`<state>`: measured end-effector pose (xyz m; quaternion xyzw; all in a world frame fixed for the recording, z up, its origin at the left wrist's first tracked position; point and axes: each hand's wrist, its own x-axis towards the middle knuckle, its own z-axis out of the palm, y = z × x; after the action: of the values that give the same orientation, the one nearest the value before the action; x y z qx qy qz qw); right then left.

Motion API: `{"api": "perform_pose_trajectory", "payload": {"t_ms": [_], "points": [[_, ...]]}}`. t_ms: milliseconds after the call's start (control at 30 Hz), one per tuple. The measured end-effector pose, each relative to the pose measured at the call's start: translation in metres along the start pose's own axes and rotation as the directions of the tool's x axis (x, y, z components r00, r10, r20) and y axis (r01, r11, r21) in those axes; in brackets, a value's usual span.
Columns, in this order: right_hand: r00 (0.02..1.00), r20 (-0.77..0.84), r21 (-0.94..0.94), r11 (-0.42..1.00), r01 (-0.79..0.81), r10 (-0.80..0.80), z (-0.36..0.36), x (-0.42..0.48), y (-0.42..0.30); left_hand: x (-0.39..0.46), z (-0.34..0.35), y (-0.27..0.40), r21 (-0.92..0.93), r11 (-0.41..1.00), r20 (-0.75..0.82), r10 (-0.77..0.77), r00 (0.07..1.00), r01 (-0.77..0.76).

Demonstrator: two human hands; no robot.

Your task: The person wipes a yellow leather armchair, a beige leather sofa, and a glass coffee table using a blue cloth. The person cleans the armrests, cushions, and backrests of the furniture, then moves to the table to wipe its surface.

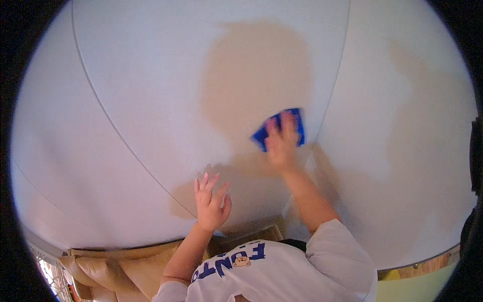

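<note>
A large pale panelled surface (151, 75) with thin seams fills most of the view. My right hand (282, 145) is spread flat over a blue cloth (300, 126) and presses it against this surface, a little left of the right-hand seam. The hand is slightly blurred, and the cloth shows around the fingers as a rough triangle. My left hand (212, 204) is lower and to the left, fingers apart with nothing in them, near the surface. Whether it touches the surface I cannot tell. Shadows of my head and arms fall on the panels.
A tan, padded sofa-like piece (124, 268) stands at the lower left, beside a bright metal lattice (53, 275). A brown wooden-looking edge (271, 231) shows just beyond my white shirt. Dark objects (476, 154) hang at the far right rim.
</note>
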<state>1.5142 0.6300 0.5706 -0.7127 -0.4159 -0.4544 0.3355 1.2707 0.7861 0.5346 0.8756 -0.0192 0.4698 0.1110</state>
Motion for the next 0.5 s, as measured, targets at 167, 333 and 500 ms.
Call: {"api": "perform_pose_trajectory", "payload": {"t_ms": [167, 333, 500], "points": [[0.965, -0.204, -0.196, 0.958, -0.208, 0.167, -0.023, 0.060, 0.004, 0.001, 0.029, -0.033, 0.347, 0.937, -0.047, 0.054, 0.997, -0.034], [0.992, -0.107, -0.180, 0.983, 0.046, -0.066, 0.007, 0.075, -0.073, -0.006, 0.055, -0.066, 0.553, 0.828, -0.147, 0.205, 0.968, -0.091], [0.969, 0.114, -0.198, 0.951, 0.239, -0.220, 0.045, -0.053, -0.016, -0.008, 0.062, -0.068, 0.551, 0.823, -0.162, 0.265, 0.950, -0.136]]}}
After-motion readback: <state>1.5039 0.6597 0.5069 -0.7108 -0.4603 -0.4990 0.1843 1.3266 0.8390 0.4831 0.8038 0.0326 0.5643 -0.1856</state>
